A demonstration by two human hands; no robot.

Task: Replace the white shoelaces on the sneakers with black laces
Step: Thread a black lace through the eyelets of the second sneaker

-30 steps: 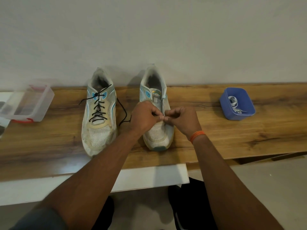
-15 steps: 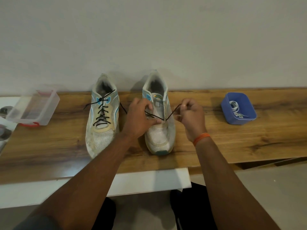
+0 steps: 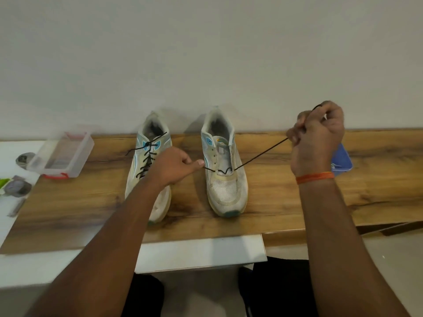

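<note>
Two sneakers sit toes-toward-the-camera on a wooden board (image 3: pixel 274 197), heels up at 12 o'clock by the wall. The left sneaker (image 3: pixel 150 170) is already laced up in black, loose ends trailing off at about 10 o'clock. The right sneaker (image 3: pixel 225 170) only has the black lace (image 3: pixel 258 156) through its lowest eyelets, making a little squiggle across the tongue.

The left hand (image 3: pixel 171 168) is curled up with thumb and fingers pinching the short end of that lace, right at the 9 o'clock edge of the right sneaker, covering part of the left sneaker. The right hand (image 3: pixel 318 138) is up at about 2 o'clock from the shoe, fist closed round the long end, so the lace runs taut from the eyelet up to it. It has an orange wristband (image 3: pixel 314 177).

Behind that hand there's a blue tub (image 3: pixel 343 163), mostly hidden. Off at 9 o'clock sits a clear plastic box (image 3: pixel 61 152) with a red clip.
</note>
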